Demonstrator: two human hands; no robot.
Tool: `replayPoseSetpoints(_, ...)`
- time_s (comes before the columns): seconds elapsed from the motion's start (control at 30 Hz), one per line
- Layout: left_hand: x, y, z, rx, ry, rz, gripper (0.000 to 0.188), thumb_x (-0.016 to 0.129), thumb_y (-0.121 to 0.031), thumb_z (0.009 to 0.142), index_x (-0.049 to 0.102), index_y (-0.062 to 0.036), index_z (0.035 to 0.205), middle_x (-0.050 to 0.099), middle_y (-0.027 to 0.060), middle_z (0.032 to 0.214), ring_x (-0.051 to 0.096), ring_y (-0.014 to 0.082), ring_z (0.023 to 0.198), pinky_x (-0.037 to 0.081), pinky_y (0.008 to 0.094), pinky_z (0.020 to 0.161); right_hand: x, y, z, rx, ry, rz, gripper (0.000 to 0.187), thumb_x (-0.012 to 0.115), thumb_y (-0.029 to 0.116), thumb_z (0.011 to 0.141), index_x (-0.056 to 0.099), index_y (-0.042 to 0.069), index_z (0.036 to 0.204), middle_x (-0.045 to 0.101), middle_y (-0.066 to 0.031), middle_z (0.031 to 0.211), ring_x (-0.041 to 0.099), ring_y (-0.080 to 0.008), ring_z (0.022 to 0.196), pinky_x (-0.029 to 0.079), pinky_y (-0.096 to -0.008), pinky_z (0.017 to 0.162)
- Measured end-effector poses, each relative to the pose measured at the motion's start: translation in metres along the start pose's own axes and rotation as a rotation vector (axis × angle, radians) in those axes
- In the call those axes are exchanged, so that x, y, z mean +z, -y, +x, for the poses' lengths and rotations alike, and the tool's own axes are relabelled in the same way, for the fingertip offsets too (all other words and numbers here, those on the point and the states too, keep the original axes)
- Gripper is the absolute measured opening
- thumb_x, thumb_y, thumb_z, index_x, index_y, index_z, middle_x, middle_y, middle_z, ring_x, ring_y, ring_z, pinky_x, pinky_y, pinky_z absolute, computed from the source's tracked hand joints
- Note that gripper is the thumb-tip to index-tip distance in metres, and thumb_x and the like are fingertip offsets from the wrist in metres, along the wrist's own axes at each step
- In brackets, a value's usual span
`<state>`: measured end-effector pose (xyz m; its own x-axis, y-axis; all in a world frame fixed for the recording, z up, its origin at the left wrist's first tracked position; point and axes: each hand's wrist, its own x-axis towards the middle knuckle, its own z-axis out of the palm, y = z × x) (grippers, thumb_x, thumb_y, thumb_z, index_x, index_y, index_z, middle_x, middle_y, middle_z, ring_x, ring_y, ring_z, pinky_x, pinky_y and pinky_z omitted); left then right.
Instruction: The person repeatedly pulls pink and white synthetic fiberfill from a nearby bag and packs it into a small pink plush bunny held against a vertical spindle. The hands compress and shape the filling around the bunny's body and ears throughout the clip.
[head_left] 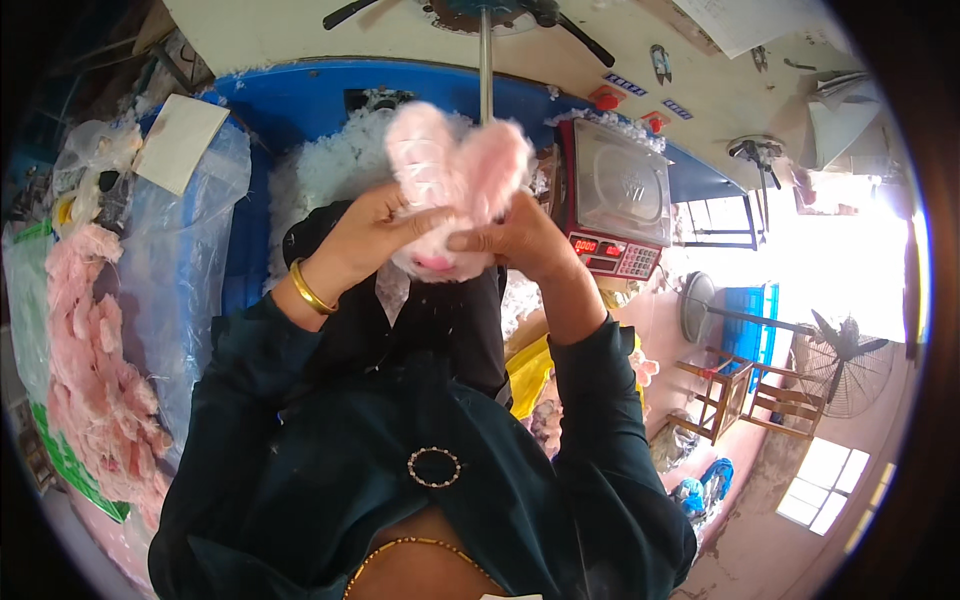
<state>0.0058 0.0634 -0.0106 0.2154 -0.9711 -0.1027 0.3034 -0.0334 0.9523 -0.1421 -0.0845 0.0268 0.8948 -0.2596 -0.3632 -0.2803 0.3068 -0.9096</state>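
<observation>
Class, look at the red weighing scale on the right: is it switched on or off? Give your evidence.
The scale is on: its display glows red.

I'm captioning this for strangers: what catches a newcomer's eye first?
Probably the pink rabbit-eared toy, near upper centre, held between the left hand and right hand. Next, the heap of pink plush along the left side, and the red scale with lit digits, right of the toy.

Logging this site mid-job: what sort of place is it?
Probably a soft-toy workshop: a furry pink long-eared toy, loose white fluffy stuffing and a boxy red electronic scale.
</observation>
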Motion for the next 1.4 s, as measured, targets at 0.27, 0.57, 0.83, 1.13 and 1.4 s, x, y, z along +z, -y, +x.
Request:
replayPoseSetpoints(0.27,-0.001,-0.013,0.000,0.168,0.039,0.025,0.033,0.068,-0.005,0.083,0.058,0.0008,0.114,0.063,0.0028,0.107,0.057,0.0089,0.097,0.046,0.0255,0.086,0.002,-0.018,-0.006,-0.114,-0.037,0.234,0.054,0.078,0.001,0.068,0.058,0.002,0.118,0.064,-0.0046,0.105,0.062,-0.0163,0.095,0.050,-0.0291,0.080)
replayPoseSetpoints(0.57,0.000,-0.007,0.067,0.439,-0.392,0.395,0.020,0.066,0.000,0.079,0.061,0.0004,0.099,0.064,0.0039,0.088,0.056,0.0119,0.078,0.046,0.0271,0.071,-0.024,0.026,0.013,-0.455,-0.344,-0.470,0.017,0.066,0.005,0.080,0.067,-0.001,0.095,0.069,-0.0074,0.079,0.065,-0.0115,0.070,0.051,-0.0272,0.060)
replayPoseSetpoints(0.83,-0.018,-0.002,0.109,0.703,-0.385,0.319,0.013,0.066,0.000,0.080,0.063,-0.0006,0.092,0.066,0.0068,0.087,0.060,0.0144,0.077,0.046,0.0289,0.068,-0.028,0.023,0.050,-0.575,-0.510,-0.686,0.024,0.074,0.010,0.076,0.066,-0.004,0.095,0.068,-0.0060,0.085,0.063,-0.0092,0.074,0.052,-0.0263,0.062)
replayPoseSetpoints(1.13,-0.029,-0.002,0.129,0.270,-0.378,0.030,0.022,0.063,-0.026,0.091,0.060,-0.0039,0.094,0.055,-0.0033,0.072,0.050,0.0034,0.061,0.042,0.0217,0.051,-0.038,0.045,0.112,-0.728,-1.057,-1.279,0.031,0.068,0.029,0.075,0.062,0.000,0.083,0.063,-0.0211,0.077,0.063,-0.0380,0.072,0.052,-0.0442,0.066)
replayPoseSetpoints(1.4,-0.034,-0.007,0.097,0.037,-0.058,-0.189,0.033,0.063,-0.027,0.091,0.061,-0.0011,0.112,0.065,0.0023,0.098,0.060,0.0074,0.087,0.049,0.0234,0.077,-0.048,0.044,0.115,-0.861,-0.977,-1.071,0.030,0.064,0.024,0.083,0.063,-0.006,0.074,0.063,-0.0261,0.073,0.064,-0.0413,0.071,0.051,-0.0421,0.059)
